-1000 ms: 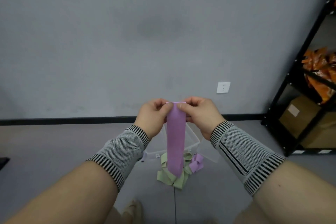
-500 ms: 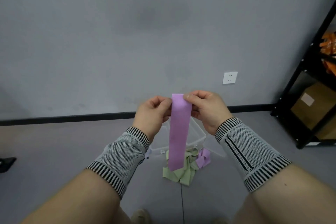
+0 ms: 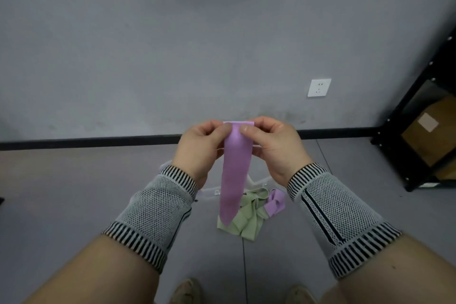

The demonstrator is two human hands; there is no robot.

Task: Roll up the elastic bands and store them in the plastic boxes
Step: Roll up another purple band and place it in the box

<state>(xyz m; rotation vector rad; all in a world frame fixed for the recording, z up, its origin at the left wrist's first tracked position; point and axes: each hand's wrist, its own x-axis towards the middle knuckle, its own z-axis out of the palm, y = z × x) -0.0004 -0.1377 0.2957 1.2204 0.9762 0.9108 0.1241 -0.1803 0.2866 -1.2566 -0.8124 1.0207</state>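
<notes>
**Both hands pinch the top of a purple band**

Up in front of the chest, in the head view, the left hand [image 3: 199, 148] and the right hand [image 3: 274, 145] each pinch the top edge of a purple band [image 3: 234, 180] between thumb and fingers, one at each upper corner. The top edge looks folded over between the thumbs. From there the band hangs straight down, its lower end tapering to a point in front of the things on the floor. Both wrists wear grey knitted cuffs with black-striped edges.

Down on the grey floor lies a loose heap of green bands [image 3: 246, 219], and just beside it, to the right, a second, crumpled purple band [image 3: 275, 202]. Behind the heap sits a clear plastic box [image 3: 256, 181], mostly hidden by the hands and the hanging band; I cannot tell what it holds.

Farther back, a white socket [image 3: 319, 87] is set in the grey wall. A black shelf [image 3: 417, 116] stands at the right with a cardboard box [image 3: 429, 131] on it. Two shoe tips show at the bottom edge.
</notes>
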